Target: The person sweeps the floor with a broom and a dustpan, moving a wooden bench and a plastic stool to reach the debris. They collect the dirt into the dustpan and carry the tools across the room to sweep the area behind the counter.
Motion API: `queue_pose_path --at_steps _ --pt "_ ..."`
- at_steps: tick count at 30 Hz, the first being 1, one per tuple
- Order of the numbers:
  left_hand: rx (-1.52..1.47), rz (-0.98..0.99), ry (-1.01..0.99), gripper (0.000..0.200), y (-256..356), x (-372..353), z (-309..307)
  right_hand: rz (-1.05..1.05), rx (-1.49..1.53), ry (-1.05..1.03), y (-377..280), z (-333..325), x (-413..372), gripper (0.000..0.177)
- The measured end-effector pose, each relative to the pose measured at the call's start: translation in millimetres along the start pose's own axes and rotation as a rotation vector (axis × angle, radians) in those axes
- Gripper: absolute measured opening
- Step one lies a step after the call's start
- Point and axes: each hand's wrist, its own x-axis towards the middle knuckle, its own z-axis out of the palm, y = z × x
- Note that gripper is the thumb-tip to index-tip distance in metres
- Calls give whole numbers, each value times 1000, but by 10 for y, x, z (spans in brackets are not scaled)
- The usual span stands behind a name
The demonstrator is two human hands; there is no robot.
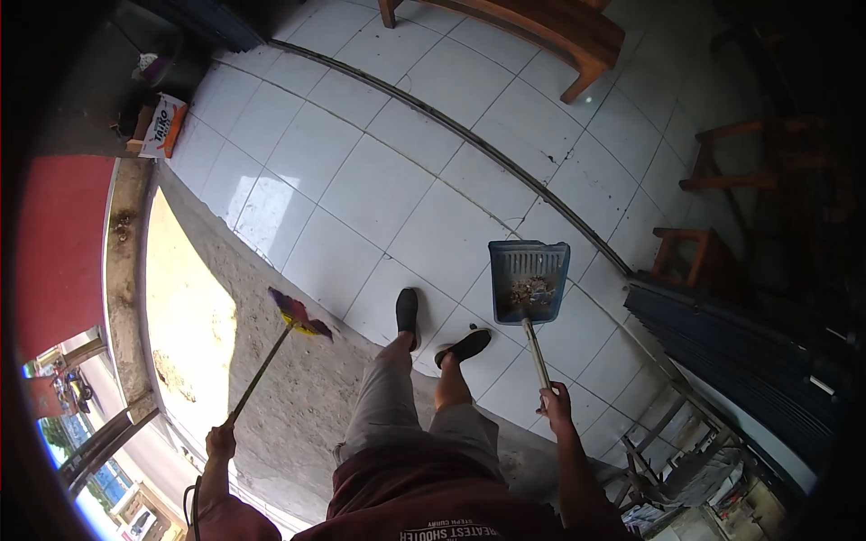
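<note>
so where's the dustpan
In the head view, the dustpan is right of centre over the tiles, just right of the shoes, its handle in the right hand.

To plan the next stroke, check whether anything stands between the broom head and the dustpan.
Yes: the left shoe stands in the way, between the broom head and the dustpan. The right shoe is slightly nearer the body, its toe toward the dustpan.

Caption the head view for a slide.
Left hand gripping a broom over rough concrete, right hand holding a dustpan of debris above white tiles.
</note>
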Motion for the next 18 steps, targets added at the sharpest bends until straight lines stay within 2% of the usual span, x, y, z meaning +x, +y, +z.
queue_pose_path --at_steps 2,5,7,9,10,11,12,13,14,15,16,18 --pt "-101 6 40 36 113 33 -282 72 189 -116 -201 299 12 30" --pt "-228 210 110 37 670 646 -575 82 337 -148 -494 696 -90 22" --pt "-310 307 169 31 1352 1228 -750 112 401 -134 -554 821 -276 20" --pt "-503 520 229 31 2153 2046 -637 105 473 -149 -721 878 -322 17" --pt "-632 708 302 32 2664 2204 -865 109 485 -104 -812 900 -409 17" --pt "-677 770 372 35 3152 2223 -1127 104 474 -69 -858 880 -458 17" --pt "-460 615 143 36 3568 2082 -1603 100 461 -36 -898 861 -496 17" --pt "-469 604 91 37 3996 2330 -1535 104 444 -26 -948 831 -526 17" --pt "-491 582 28 36 4266 2150 -1887 81 420 13 -985 801 -560 17" --pt "-482 603 46 38 4434 2221 -1856 63 392 53 -997 752 -599 16" --pt "-473 618 62 39 4536 2242 -1773 74 370 60 -1000 687 -598 16" --pt "-410 603 47 41 4299 2260 -1540 61 390 57 -1008 589 -540 26"
